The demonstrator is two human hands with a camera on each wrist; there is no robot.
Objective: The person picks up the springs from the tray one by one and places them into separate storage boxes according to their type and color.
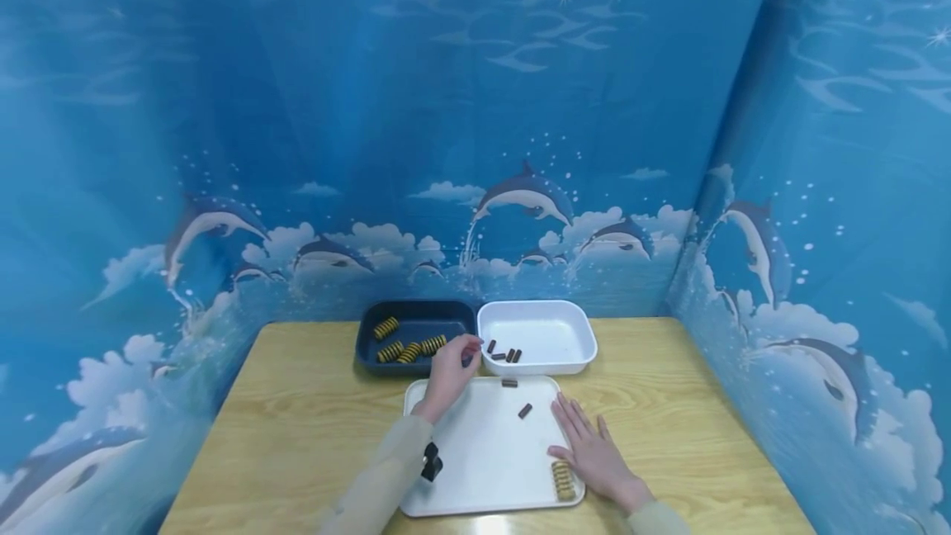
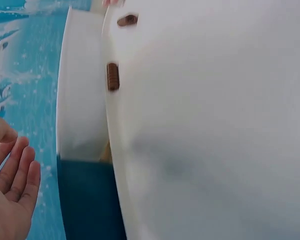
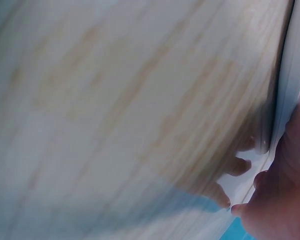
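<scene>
My left hand (image 1: 451,371) hovers where a dark blue bin (image 1: 423,312) meets a white bin (image 1: 550,366). Its fingers bend loosely in the left wrist view, and nothing shows between them. Several small brown ridged pieces (image 1: 499,357) lie in the white bin's left part; larger yellow-and-black striped rolls (image 1: 411,352) lie in the dark one. On the white tray (image 1: 483,452) are two brown pieces (image 2: 113,76) and, at its near right corner, a tan ridged roll (image 1: 562,480). My right hand (image 1: 594,454) rests with spread fingers over the tray's right edge, thumb near the tan roll.
Both bins stand side by side at the far edge of a wooden table (image 1: 312,419), behind the tray. Blue curtains (image 1: 416,106) printed with dolphins rise behind the table and along its sides. A black band (image 1: 432,462) sits on my left wrist.
</scene>
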